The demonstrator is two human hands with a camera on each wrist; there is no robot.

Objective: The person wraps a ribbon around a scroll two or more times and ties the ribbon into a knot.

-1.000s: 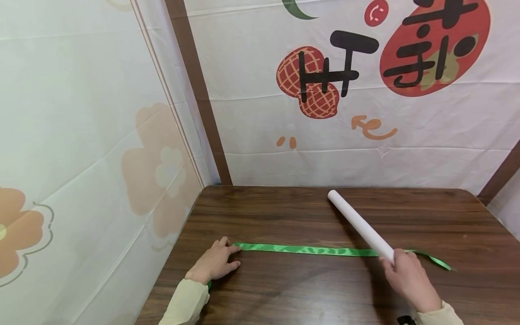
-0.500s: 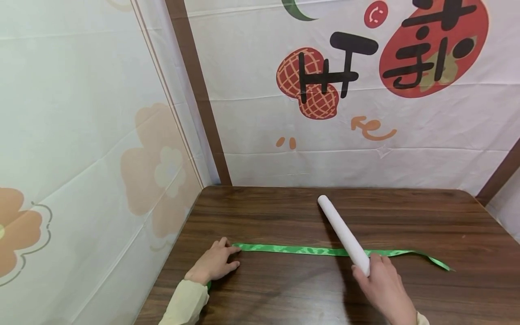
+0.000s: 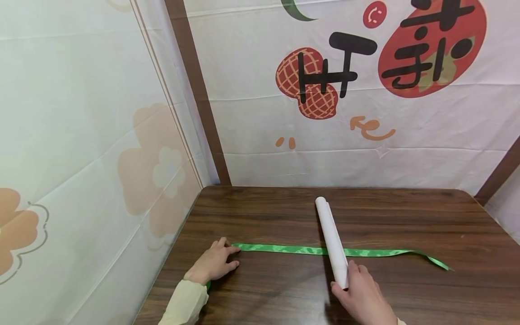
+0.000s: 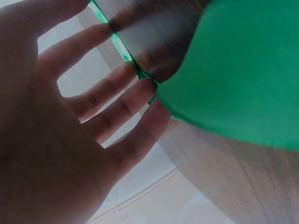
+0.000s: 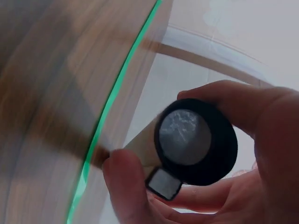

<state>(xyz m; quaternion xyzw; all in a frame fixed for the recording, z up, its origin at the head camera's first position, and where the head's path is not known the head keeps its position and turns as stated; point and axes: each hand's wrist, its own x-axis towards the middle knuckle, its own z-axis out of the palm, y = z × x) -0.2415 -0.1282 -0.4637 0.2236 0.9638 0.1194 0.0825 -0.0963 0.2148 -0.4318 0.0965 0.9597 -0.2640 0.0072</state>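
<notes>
A long green satin ribbon (image 3: 280, 249) lies across the wooden table from left to right, its right end twisted. My left hand (image 3: 213, 262) rests on the ribbon's left part with relaxed fingers, their tips right at its edge in the left wrist view. More green ribbon (image 4: 243, 70) fills the right of that view, close to the camera. My right hand (image 3: 363, 291) grips the near end of a roll of white paper (image 3: 333, 239), which slants away over the ribbon. In the right wrist view the roll's dark end (image 5: 224, 154) faces the camera, thumb and fingers curled round it.
The brown wood-grain table (image 3: 264, 216) ends at a printed white cloth wall (image 3: 260, 167) behind. Another cloth wall (image 3: 93, 135) with flower prints stands close along the left side.
My right hand has moved left along the ribbon with the paper roll, which now points more straight away from me and looks lower. The left hand has stayed in place.
</notes>
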